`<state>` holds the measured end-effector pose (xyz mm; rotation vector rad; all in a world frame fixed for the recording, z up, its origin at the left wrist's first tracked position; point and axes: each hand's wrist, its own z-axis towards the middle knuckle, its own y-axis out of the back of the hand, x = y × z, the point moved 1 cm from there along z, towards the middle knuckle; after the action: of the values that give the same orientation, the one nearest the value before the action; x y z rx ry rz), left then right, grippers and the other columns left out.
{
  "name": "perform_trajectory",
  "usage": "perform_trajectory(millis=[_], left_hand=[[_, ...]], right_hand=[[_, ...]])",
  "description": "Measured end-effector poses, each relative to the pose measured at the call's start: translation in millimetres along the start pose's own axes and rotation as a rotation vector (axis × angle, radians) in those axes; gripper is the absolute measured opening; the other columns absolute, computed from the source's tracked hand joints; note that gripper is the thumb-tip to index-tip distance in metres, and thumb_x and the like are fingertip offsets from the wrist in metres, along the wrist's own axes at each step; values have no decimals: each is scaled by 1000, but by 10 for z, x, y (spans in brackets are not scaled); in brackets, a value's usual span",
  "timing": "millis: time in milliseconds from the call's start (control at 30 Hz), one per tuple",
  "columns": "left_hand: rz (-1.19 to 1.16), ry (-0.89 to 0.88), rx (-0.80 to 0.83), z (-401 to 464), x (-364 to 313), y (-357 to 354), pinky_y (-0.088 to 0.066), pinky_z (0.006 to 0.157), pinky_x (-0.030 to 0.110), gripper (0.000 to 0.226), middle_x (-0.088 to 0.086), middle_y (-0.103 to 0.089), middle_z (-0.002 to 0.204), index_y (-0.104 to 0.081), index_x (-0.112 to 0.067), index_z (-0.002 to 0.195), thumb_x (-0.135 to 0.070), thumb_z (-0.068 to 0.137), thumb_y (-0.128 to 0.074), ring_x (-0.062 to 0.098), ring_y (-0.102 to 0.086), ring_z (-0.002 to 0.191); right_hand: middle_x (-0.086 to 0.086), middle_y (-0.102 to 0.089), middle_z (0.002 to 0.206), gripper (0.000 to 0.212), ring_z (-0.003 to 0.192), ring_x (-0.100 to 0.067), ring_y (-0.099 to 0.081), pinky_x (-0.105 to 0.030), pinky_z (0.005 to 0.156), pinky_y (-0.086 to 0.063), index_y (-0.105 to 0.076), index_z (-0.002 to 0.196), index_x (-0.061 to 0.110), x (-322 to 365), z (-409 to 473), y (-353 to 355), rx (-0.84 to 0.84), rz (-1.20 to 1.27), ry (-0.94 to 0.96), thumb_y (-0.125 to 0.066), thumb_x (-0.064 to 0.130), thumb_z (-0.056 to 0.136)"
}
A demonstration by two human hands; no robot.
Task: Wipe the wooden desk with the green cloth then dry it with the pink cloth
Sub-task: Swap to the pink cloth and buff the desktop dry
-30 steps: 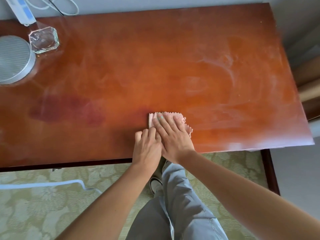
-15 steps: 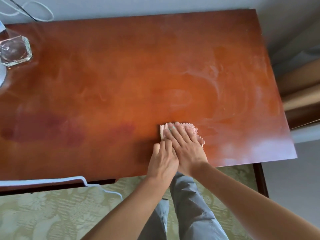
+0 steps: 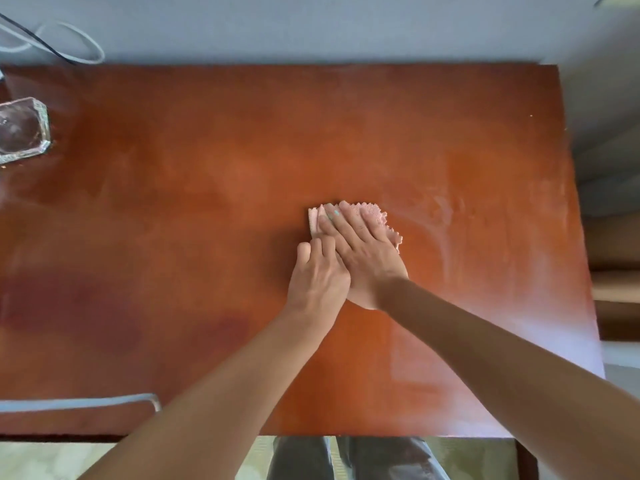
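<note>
The pink cloth lies folded on the wooden desk, a little right of its middle. My right hand presses flat on the cloth with straight fingers and covers most of it. My left hand lies beside it, its fingers resting on the right hand's edge and the cloth's left side. Faint wipe streaks show on the desk to the right of the cloth. The green cloth is not in view.
A clear glass dish stands at the desk's far left edge. White and black cables loop behind the desk by the wall. A white cable crosses the near left edge. My legs show below the desk's front edge.
Both hands have pushed the pink cloth away from the front edge toward the desk's middle. The view has shifted, so the round grey object at left is gone from sight.
</note>
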<state>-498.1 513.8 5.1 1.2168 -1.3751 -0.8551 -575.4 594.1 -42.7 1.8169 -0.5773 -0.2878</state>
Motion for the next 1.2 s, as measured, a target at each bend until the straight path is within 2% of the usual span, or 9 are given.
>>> perform_trajectory(millis=[233,367,467,533,633,833,967,1067,1200], left_hand=[[74,6,-73,899,346,30,-45,79,27,23,-6,-61,86,-71,-25,85,-12,84,-52,12,-57,79],[74,114,-55,1460,573,73,-38,96,37,26,10,-59,120,-66,-12,112,-9,96,-45,26,-54,111],[47,149,-41,1872,746,116,-30,101,43,33,19,-49,135,-59,-6,124,-9,100,-38,36,-43,127],[31,180,-48,2063,837,138,-29,102,44,35,21,-44,140,-55,-5,129,-10,101,-36,37,-40,129],[20,192,-51,2257,882,154,-29,101,43,37,21,-39,146,-54,-4,132,-11,100,-37,37,-40,130],[8,201,-63,2267,888,159,-32,93,43,34,17,-48,137,-63,-5,121,-11,97,-39,34,-49,114],[7,134,-70,2359,583,291,-33,91,43,33,17,-48,135,-64,-6,118,-11,96,-41,33,-51,108],[9,76,-70,2476,191,391,-33,93,42,34,18,-40,146,-61,-7,124,-14,96,-45,33,-48,116],[-9,65,-48,2550,-141,476,-33,100,41,41,21,-15,160,-51,-6,138,-16,98,-48,36,-34,137]], right_hand=[[-3,16,169,80,153,-23,24,-47,124,10,11,160,15,-530,852,368,-49,1,34,7,48,87],[-4,13,169,82,154,-24,18,-49,125,7,10,160,15,-837,1317,612,-60,-10,67,6,49,86],[-5,9,170,75,155,-26,14,-49,125,8,7,161,15,-1030,1660,743,-84,-3,74,-11,49,96],[-5,7,170,73,156,-25,12,-48,124,9,6,161,15,-1132,1840,806,-96,6,67,-22,46,101],[-5,4,170,71,156,-25,10,-49,124,7,3,161,15,-1246,1988,874,-109,14,59,-24,45,102],[-6,3,170,69,156,-25,8,-50,124,5,2,162,14,-1263,1945,927,-124,32,56,-23,43,105],[-6,3,170,68,156,-25,7,-49,124,4,0,162,14,-1513,1659,865,-134,57,2,-24,43,105],[-6,3,170,69,156,-25,7,-49,124,4,-1,162,15,-1859,1370,794,-125,40,-45,-26,43,104],[-6,6,170,72,156,-26,10,-49,125,6,2,162,14,-2072,1149,730,-92,12,-86,-25,44,102]])
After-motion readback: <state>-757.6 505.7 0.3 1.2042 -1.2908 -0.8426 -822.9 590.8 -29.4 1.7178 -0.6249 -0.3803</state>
